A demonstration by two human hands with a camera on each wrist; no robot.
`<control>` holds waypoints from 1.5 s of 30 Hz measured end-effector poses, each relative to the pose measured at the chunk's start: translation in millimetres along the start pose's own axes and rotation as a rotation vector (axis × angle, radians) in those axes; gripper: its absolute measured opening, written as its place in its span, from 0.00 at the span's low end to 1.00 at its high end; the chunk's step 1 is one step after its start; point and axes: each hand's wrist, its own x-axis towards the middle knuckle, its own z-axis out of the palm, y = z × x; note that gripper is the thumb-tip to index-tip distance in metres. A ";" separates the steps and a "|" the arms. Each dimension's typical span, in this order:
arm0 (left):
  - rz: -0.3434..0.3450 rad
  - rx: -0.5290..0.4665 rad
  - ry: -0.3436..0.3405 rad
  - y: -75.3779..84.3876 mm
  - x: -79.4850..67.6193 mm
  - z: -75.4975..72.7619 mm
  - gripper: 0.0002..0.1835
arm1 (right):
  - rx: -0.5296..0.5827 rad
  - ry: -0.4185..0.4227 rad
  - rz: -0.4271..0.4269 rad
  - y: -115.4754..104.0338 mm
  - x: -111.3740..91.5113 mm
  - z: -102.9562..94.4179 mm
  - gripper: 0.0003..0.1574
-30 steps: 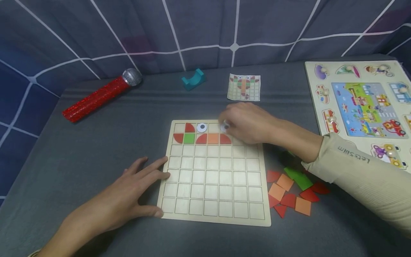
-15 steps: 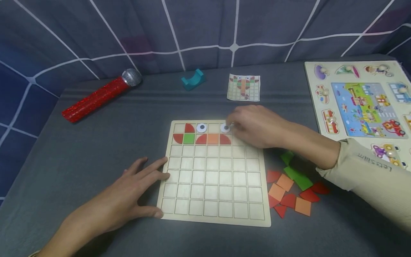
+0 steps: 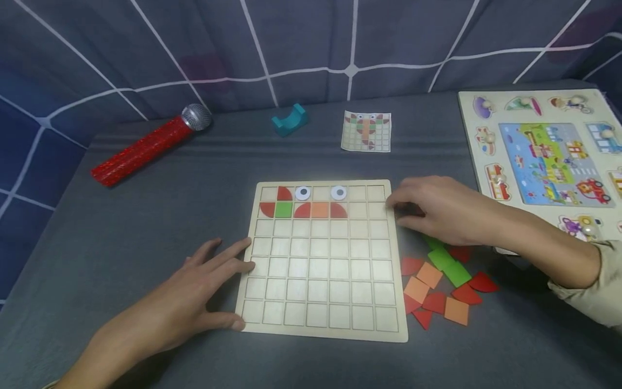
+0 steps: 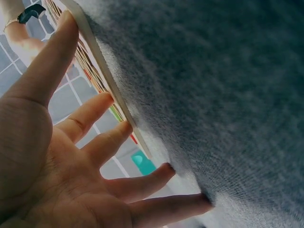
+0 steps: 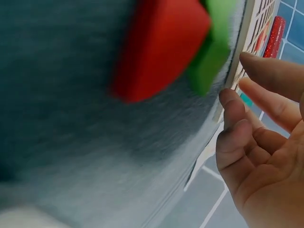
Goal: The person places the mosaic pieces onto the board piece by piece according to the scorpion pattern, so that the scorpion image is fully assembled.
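Head view. Wooden grid board (image 3: pixel 318 292): lay flat mid-table, nearly square, no marked long axis; its far rows held two eye discs (image 3: pixel 303 193) and a few seated tiles (image 3: pixel 320 210). Loose tiles (image 3: pixel 457 274), red, orange and green: lay beside the board's right edge, just nearward of the right hand (image 3: pixel 447 210), clearly the nearer of the two; the green ones ran slantwise toward the table's near right corner. Right hand: at the board's far right corner, fingers bent, touch uncertain. Left hand (image 3: pixel 189 292): spread along the board's left edge, well apart from the right. Pattern card (image 3: pixel 366 141): near the table's far edge. Partly hidden: tiles under the right hand.

Left wrist view. Thumb and two fingers met the board's rim; the other two fingertips reached the cloth. The board showed almost edge-on, its face unreadable.

Right wrist view. Thumb stood away from the fingers, with no tile visible between them. One red tile (image 5: pixel 161 47) was blurred and cut off above; a pale shape, lower left, could not be identified.
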 end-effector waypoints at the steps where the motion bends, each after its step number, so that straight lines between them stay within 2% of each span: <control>1: 0.003 0.003 0.005 0.0 -0.4 0.1 0.44 | -0.002 -0.003 0.005 1.9 -2.9 0.1 0.19; 14: 0.021 0.019 0.028 -0.2 -1.8 1.1 0.44 | 0.015 -0.138 0.086 19.0 -36.7 -4.0 0.21; 20: 0.020 0.020 0.030 -0.5 -1.8 1.0 0.45 | 0.009 -0.180 0.118 23.4 -43.9 -3.6 0.23; 28: 0.026 0.027 0.034 -0.5 -2.5 0.9 0.45 | -0.001 -0.179 0.116 25.8 -44.4 -2.9 0.23; 37: 0.019 0.026 0.024 -0.9 -1.7 0.9 0.45 | -0.067 -0.139 0.091 23.9 -44.6 -1.5 0.23; 45: 0.044 0.026 0.041 -1.8 -3.2 1.6 0.45 | -0.075 -0.129 0.096 23.0 -46.0 -0.3 0.25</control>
